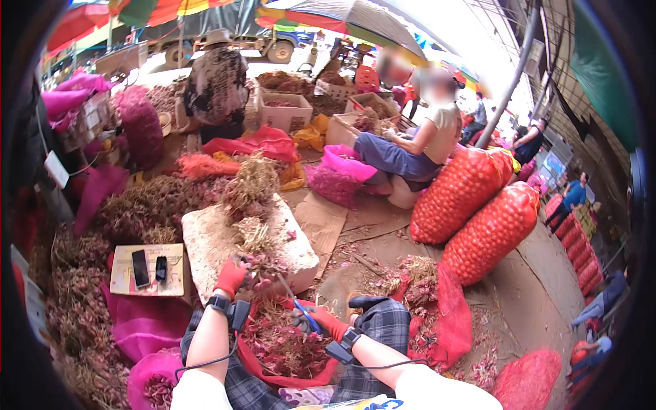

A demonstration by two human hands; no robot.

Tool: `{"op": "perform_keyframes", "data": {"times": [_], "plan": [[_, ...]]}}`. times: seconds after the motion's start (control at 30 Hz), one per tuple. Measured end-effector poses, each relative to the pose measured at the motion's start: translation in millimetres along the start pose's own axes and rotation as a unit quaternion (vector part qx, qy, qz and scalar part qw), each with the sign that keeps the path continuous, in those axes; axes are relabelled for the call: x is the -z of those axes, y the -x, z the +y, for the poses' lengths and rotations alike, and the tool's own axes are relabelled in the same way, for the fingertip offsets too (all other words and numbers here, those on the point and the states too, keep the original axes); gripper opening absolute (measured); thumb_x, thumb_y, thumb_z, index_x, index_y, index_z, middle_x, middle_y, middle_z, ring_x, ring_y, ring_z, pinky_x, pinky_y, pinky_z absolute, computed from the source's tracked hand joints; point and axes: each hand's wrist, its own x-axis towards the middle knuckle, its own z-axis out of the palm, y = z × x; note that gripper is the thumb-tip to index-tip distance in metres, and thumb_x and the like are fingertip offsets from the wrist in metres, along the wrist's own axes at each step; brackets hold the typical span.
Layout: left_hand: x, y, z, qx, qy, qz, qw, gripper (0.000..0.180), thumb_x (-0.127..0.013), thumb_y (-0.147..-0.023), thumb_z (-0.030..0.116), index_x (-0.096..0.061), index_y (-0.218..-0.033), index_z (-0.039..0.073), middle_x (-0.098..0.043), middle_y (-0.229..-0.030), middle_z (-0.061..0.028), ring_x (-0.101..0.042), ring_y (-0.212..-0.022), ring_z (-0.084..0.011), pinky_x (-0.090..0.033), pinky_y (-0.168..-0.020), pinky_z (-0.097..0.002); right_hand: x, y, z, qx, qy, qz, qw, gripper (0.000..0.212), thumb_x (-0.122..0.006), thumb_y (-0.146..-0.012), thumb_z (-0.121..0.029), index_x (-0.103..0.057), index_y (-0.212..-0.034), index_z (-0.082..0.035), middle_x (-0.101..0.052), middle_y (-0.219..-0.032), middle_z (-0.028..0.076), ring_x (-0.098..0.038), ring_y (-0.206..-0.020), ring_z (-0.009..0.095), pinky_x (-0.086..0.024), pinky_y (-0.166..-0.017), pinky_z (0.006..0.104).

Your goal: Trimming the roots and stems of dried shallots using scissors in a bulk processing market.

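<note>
My left hand, in a red glove, is closed on a small bunch of shallots with dry stems, at the near edge of a white foam box. My right hand, gloved in red and grey, grips blue-handled scissors. The blades point up and left toward the bunch; whether they touch it is hard to tell. Below both hands, between my knees, an open red mesh sack holds shallots and stem clippings. A tall heap of dried shallot bunches lies on the foam box.
A cardboard box at left bears a phone and a small black device. Shallots lie piled along the left. Two full red mesh sacks lean at right, beside a seated person. Another person sits farther back.
</note>
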Motion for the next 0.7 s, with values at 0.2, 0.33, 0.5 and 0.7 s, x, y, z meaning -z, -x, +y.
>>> {"op": "perform_keyframes", "data": {"times": [0.2, 0.33, 0.5, 0.7], "plan": [[-1, 2, 15, -0.034, 0.008, 0.004, 0.999, 0.023, -0.059, -0.08, 0.007, -0.054, -0.102, 0.004, -0.063, -0.084, -0.0055, -0.059, -0.066, -0.0128, -0.049, -0.055, -0.0272, -63, -64, -72, 0.17, -0.074, -0.017, 0.983, 0.036, -0.06, -0.082, -0.014, -0.052, -0.115, -0.001, -0.059, -0.092, 0.005, -0.056, -0.061, 0.011, -0.047, -0.057, 0.0233], [2, 19, 36, 0.004, -0.022, 0.017, 1.0, 0.028, -0.061, -0.079, 0.011, -0.054, -0.105, 0.003, -0.063, -0.091, -0.0103, -0.063, -0.076, -0.0168, -0.051, -0.061, -0.0302, -96, -107, -102, 0.26, 0.026, 0.038, 0.965, 0.04, -0.063, -0.077, -0.006, -0.049, -0.115, -0.001, -0.058, -0.096, 0.004, -0.059, -0.081, 0.013, -0.049, -0.069, 0.0253], [16, 5, -2, -0.015, -0.163, 0.088, 0.983, 0.041, -0.065, -0.073, 0.025, -0.055, -0.106, 0.002, -0.061, -0.098, -0.0219, -0.059, -0.094, -0.0348, -0.046, -0.083, -0.0381, -110, -136, -87, 0.279, 0.18, 0.08, 0.94, 0.042, -0.064, -0.076, -0.006, -0.049, -0.115, -0.003, -0.059, -0.101, 0.006, -0.058, -0.088, 0.014, -0.048, -0.076, 0.0264], [36, 11, -3, -0.018, -0.065, 0.02, 0.998, 0.025, -0.059, -0.08, 0.013, -0.057, -0.103, 0.004, -0.062, -0.086, -0.0098, -0.062, -0.075, -0.0193, -0.051, -0.065, -0.0317, -108, -168, -78, 0.276, 0.335, 0.213, 0.875, 0.046, -0.068, -0.07, -0.012, -0.052, -0.111, -0.003, -0.061, -0.098, 0.01, -0.057, -0.091, 0.021, -0.045, -0.083, 0.0322]]}}
